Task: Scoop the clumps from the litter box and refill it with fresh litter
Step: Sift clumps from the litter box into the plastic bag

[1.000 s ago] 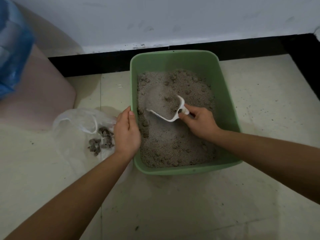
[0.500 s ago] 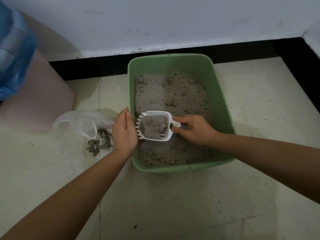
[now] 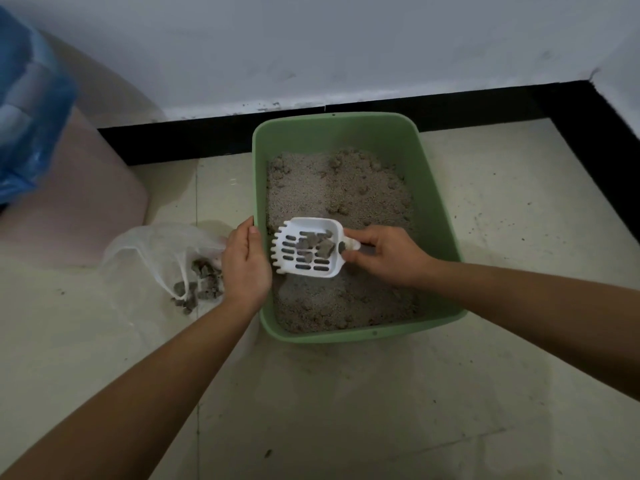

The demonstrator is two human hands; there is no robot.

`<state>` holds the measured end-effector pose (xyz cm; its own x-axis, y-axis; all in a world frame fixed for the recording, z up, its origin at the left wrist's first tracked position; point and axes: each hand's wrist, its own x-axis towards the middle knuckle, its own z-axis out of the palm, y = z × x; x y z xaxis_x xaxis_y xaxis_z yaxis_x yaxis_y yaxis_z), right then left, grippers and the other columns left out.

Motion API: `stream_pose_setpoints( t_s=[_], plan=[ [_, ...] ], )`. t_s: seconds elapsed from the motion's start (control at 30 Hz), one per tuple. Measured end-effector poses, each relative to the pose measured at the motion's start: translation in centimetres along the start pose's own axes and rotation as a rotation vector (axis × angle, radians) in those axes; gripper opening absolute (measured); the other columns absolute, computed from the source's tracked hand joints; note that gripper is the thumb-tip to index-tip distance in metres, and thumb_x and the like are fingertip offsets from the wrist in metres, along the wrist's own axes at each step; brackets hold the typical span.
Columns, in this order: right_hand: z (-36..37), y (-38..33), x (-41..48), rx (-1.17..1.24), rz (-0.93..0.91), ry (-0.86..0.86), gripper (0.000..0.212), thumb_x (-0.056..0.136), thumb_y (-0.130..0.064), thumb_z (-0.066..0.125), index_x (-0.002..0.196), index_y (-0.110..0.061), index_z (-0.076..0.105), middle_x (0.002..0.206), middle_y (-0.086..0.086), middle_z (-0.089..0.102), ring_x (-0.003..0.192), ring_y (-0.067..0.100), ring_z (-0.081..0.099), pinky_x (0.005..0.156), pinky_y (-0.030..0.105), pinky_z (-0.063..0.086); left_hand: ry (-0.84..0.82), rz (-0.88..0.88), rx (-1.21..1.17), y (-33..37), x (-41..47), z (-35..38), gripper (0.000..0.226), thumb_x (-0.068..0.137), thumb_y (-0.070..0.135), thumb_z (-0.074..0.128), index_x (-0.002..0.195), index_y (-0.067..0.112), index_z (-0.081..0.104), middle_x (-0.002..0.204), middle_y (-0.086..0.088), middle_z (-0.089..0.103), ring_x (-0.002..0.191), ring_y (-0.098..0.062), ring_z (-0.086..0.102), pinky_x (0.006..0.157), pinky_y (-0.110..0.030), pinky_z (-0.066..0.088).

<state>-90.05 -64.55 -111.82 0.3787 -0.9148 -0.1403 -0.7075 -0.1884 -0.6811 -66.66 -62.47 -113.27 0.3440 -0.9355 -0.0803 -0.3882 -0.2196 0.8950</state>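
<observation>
Loose grains have sifted out of the scoop (image 3: 304, 273) since a moment ago, leaving only clumps (image 3: 317, 247). Plastic bag (image 3: 152, 251) lies left on the floor. Left hand (image 3: 246, 263) rests straight-fingered against the litter box (image 3: 436, 209) rim, and right hand (image 3: 388, 254) pinches the handle, holding the scoop level over the litter (image 3: 339, 192).

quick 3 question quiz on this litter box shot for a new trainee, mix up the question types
1. True or false: the white scoop is empty.
2. Which hand grips the scoop's handle? A left, B right, C both.
3. Fill in: the clumps left of the litter box lie in a clear plastic ___.
Key: 1 false, it carries clumps above the litter. 2 B, the right hand. 3 bag.
</observation>
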Motion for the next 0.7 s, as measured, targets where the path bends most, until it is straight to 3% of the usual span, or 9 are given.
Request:
stream_pose_setpoints(
  t_s=[0.1,0.3,0.43,0.6,0.7],
  plan=[
    [0.0,0.0,-0.1,0.008,-0.012,-0.025,0.041,0.092,-0.026,0.068,0.132,-0.025,0.062,0.102,-0.008,0.071,0.091,0.007,0.064,0.084,0.023,0.049,0.002,-0.001,0.001,-0.2,0.1,0.0,0.039,0.106,0.024,0.033,0.137,0.011,0.054,0.132,-0.008,0.057,0.122,-0.021,0.051,0.108,-0.04,0.039],
    [0.0,-0.2,-0.1,-0.046,-0.041,-0.044,0.043,0.093,-0.03,0.066,0.134,-0.024,0.06,0.09,-0.009,0.066,0.084,0.012,0.063,0.078,0.027,0.049,0.005,-0.002,-0.004,-0.3,0.2,0.1,0.039,0.106,0.024,0.034,0.137,0.01,0.054,0.133,-0.009,0.057,0.123,-0.022,0.051,0.108,-0.04,0.039],
    [-0.6,0.1,0.1,-0.029,-0.028,0.015,0.041,0.092,-0.03,0.067,0.133,-0.025,0.061,0.088,-0.02,0.061,0.077,-0.004,0.056,0.074,0.018,0.042,0.003,0.011,0.003,-0.3,0.2,0.1,0.039,0.106,0.023,0.034,0.136,0.01,0.054,0.132,-0.008,0.057,0.122,-0.022,0.051,0.107,-0.038,0.039],
    [-0.2,-0.8,-0.3,-0.035,-0.049,-0.039,0.038,0.093,-0.029,0.066,0.131,-0.026,0.063,0.09,-0.012,0.069,0.081,0.01,0.065,0.075,0.026,0.049,0.007,-0.007,0.005,-0.1,0.1,0.0,0.038,0.106,0.022,0.033,0.135,0.011,0.054,0.128,-0.003,0.056,0.116,-0.015,0.049,0.101,-0.028,0.037],
    [-0.7,-0.8,-0.4,0.008,0.007,-0.021,0.039,0.092,-0.028,0.068,0.13,-0.029,0.063,0.096,-0.011,0.072,0.087,0.008,0.067,0.082,0.027,0.052,-0.021,0.011,0.029,-0.3,0.1,-0.1,0.04,0.106,0.025,0.032,0.136,0.011,0.054,0.13,-0.008,0.059,0.119,-0.022,0.052,0.106,-0.041,0.041]
  ],
)
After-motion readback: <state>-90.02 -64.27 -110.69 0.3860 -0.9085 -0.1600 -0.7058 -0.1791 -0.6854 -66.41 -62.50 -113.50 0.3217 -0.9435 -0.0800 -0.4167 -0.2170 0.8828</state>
